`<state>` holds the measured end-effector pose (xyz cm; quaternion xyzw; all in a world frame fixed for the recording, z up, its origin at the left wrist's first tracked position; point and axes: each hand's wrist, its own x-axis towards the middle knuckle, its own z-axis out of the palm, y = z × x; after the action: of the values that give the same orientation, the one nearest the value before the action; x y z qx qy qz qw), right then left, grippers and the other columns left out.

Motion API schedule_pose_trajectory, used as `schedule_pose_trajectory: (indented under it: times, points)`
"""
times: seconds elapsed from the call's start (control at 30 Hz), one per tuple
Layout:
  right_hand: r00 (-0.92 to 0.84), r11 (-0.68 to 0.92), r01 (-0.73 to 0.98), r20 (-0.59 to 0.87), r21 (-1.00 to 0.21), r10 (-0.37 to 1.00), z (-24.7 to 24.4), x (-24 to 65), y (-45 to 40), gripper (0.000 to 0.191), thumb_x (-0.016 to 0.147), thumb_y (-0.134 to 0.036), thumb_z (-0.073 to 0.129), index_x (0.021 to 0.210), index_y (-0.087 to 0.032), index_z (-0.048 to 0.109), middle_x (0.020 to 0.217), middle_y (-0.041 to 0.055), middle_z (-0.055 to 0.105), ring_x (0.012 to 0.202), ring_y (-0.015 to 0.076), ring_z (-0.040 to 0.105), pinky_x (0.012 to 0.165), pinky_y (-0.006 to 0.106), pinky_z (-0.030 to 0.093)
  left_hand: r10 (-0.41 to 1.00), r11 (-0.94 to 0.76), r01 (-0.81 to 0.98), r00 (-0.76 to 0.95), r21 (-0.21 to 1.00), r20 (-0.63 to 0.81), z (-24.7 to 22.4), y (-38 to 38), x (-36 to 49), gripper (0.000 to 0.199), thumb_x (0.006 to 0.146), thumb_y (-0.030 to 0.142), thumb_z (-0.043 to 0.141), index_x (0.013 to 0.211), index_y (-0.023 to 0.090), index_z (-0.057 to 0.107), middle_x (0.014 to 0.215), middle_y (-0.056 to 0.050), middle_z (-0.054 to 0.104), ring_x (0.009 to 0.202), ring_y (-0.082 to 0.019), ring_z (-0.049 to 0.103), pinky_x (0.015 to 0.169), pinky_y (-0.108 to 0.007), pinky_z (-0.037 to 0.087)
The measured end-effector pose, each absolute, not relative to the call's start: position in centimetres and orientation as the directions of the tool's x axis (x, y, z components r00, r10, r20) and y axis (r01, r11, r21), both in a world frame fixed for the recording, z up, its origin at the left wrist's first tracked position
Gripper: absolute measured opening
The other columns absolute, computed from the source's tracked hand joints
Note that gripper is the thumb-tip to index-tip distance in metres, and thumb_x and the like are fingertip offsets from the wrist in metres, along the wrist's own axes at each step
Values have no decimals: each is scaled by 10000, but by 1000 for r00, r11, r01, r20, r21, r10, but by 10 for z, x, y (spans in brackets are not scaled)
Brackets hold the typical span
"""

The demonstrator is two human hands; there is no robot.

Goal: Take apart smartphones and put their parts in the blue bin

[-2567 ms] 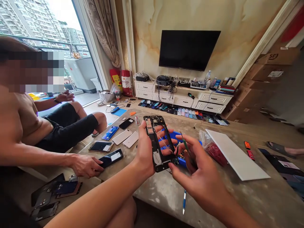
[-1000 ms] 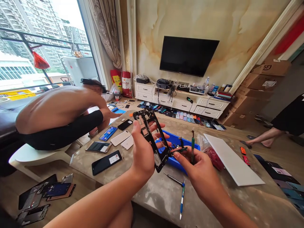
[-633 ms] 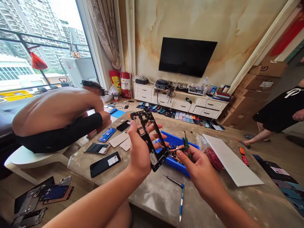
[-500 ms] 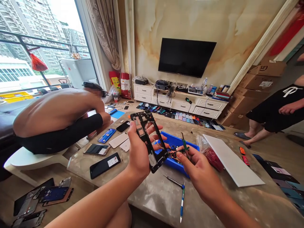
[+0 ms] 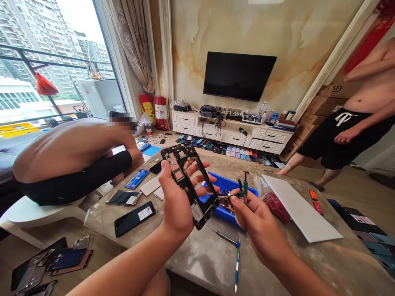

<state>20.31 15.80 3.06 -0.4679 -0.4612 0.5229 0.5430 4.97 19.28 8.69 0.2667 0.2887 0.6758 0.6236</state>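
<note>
My left hand (image 5: 177,197) grips a black phone frame (image 5: 193,181), thumb on its near face and fingers spread behind its cut-out. Pinched in my right hand (image 5: 251,207), just right of the frame's lower corner, is a small dark part with a flex cable (image 5: 231,197); a green-handled tool (image 5: 245,185) stands up from the same hand. Behind both hands lies a blue tray (image 5: 230,216) with small parts in it. A blue and white screwdriver (image 5: 237,263) rests on the stone table (image 5: 203,255), in front of the tray.
Several phones, one of them black (image 5: 135,218), lie on the table's left. A white board (image 5: 302,209) and a red bag (image 5: 275,206) are at the right. One person (image 5: 70,156) crouches at the left; another person (image 5: 345,119) stands at the right.
The standing person has moved left, further into view. The green-handled tool has turned more upright in my right hand. My left hand and the phone frame have shifted slightly left.
</note>
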Motion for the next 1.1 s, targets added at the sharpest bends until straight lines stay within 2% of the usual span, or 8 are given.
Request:
schedule_pose_trajectory:
  times: [0.07,0.13,0.2,0.3,0.57,0.73,1.03,1.1]
  points:
    - [30,-18,-177,-24,-984,999,28,201,159,291,885,-501,682,960,-227,619,604,-82,336,511,75,177,451,215,166,995,-68,-694,-103,716,-5,88,192,50,632,892,715,363,1026,169,651,1018,-111,706,759,-220,710,610,-307,603]
    - [49,15,-173,7,-985,999,27,198,159,272,894,-491,675,958,-234,615,650,-65,423,524,75,255,479,194,256,992,-90,-694,-126,715,2,87,192,50,628,885,716,382,1055,174,649,1027,-107,707,775,-221,712,625,-309,606]
    - [69,91,-126,83,-988,994,28,194,160,241,910,-476,658,970,-245,622,754,-37,527,601,89,383,609,195,386,990,-113,-687,-141,717,21,87,191,51,630,879,723,396,1075,180,650,1036,-103,707,788,-221,712,640,-309,608]
    - [113,159,-11,157,-987,981,33,187,158,261,908,-493,647,984,-245,619,827,-8,588,737,137,503,769,246,446,982,-164,-664,-178,730,59,87,189,51,602,890,714,406,1093,200,643,1036,-93,711,788,-216,709,637,-301,606]
    - [88,144,119,154,-982,984,39,187,157,312,918,-522,613,1040,-237,581,1019,69,678,904,224,617,770,306,473,989,-65,-640,-146,766,-38,89,192,47,545,944,626,356,1017,174,652,970,-107,719,745,-220,711,577,-286,597]
    - [169,192,127,212,-973,963,36,184,157,313,893,-520,647,1015,-234,620,867,54,682,856,236,629,741,323,487,982,-121,-618,-190,777,2,91,193,49,532,957,614,343,1026,185,649,1005,-95,710,739,-210,712,606,-303,604]
    - [111,323,474,420,-819,901,21,184,151,210,967,-409,565,1028,-223,641,793,34,658,652,173,551,578,295,374,976,-109,-610,-215,785,-32,89,199,48,486,974,577,341,1052,197,634,1010,-91,712,794,-233,721,634,-315,607]
    - [116,322,448,411,-834,904,25,182,154,211,967,-414,563,1006,-220,636,777,21,644,641,162,534,594,292,381,978,-95,-621,-205,778,-44,88,202,45,506,968,590,341,1070,184,625,1004,-94,712,760,-217,719,621,-307,607]
